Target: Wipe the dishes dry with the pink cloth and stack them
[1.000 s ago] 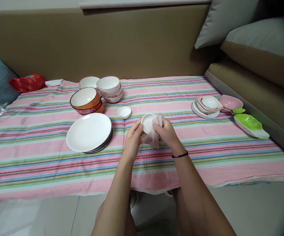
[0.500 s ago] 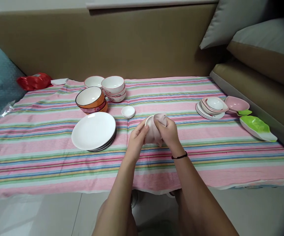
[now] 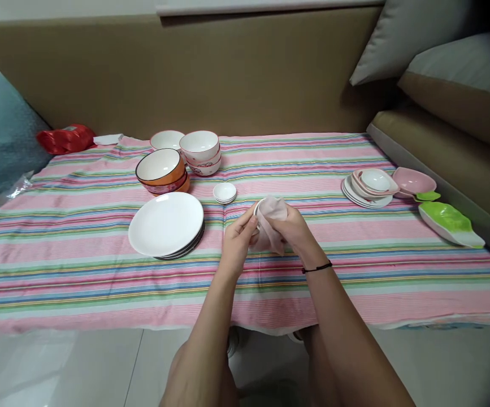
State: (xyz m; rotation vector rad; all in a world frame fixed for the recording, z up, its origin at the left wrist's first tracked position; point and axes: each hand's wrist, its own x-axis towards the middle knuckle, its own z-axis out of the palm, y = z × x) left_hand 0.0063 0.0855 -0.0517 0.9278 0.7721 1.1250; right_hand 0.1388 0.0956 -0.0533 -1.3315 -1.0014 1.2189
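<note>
My left hand (image 3: 237,240) grips a small white dish (image 3: 256,209) by its edge above the striped tablecloth (image 3: 312,265). A pale pink cloth (image 3: 270,223) covers most of that dish, and my right hand (image 3: 298,232) is closed on the cloth, pressing it against the dish. Only a sliver of the dish's rim shows. A little stack of small white dishes (image 3: 225,193) lies just behind my hands.
A stack of white plates (image 3: 166,225) lies to the left, with orange bowls (image 3: 162,169) and white bowls (image 3: 199,150) behind it. At the right are small plates (image 3: 369,186), a pink dish (image 3: 414,182) and a green leaf dish (image 3: 450,222). A red bag (image 3: 66,138) lies far left.
The pink cloth has moved over the small white dish, which showed its open face a second ago and is now almost wholly covered. Both hands stay together over the same spot.
</note>
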